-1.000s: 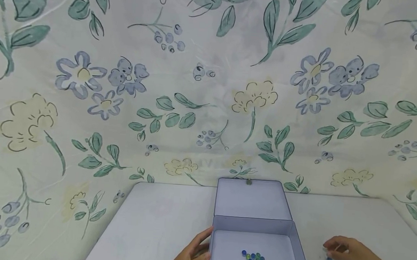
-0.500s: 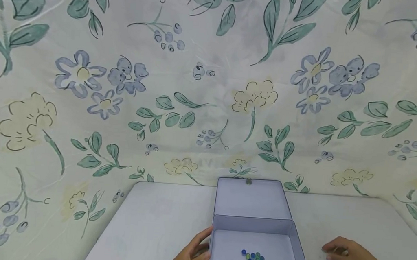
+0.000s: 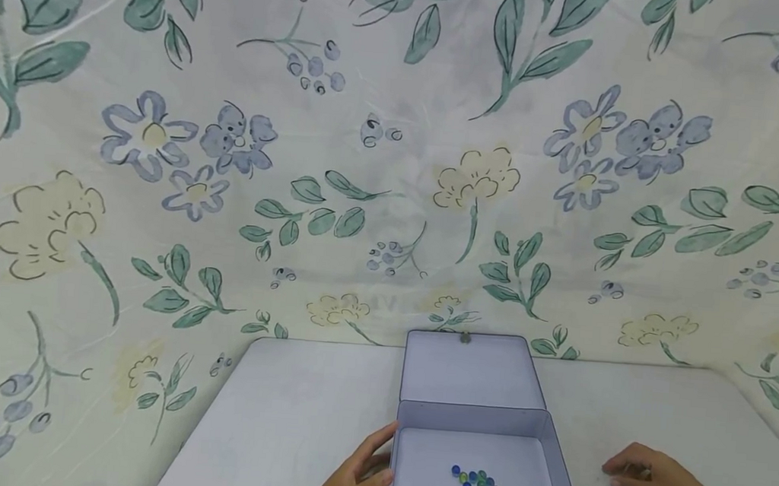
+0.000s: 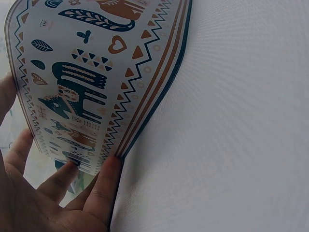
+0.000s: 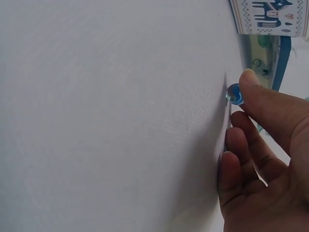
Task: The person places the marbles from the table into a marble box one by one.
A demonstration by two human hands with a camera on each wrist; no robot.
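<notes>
White table (image 3: 293, 418), floral cloth backdrop (image 3: 232, 147)

Glass, printed tin, matt tabletop, soft cloth

Glossy see-through blue marble (image 5: 235, 94) at the right hand's (image 3: 652, 481) fingertips (image 5: 251, 79), catching a highlight; same glassy shine on the marbles (image 3: 479, 485) inside the box (image 3: 554, 454). Smooth, thin-walled box, looking like metal, plain pale satin within, printed folk pattern outside (seen by the left hand (image 3: 353, 480)). Matt white table (image 3: 293, 418), finely grained up close. Behind, a slightly creased floral cloth (image 3: 397, 144), dull and soft.
</notes>
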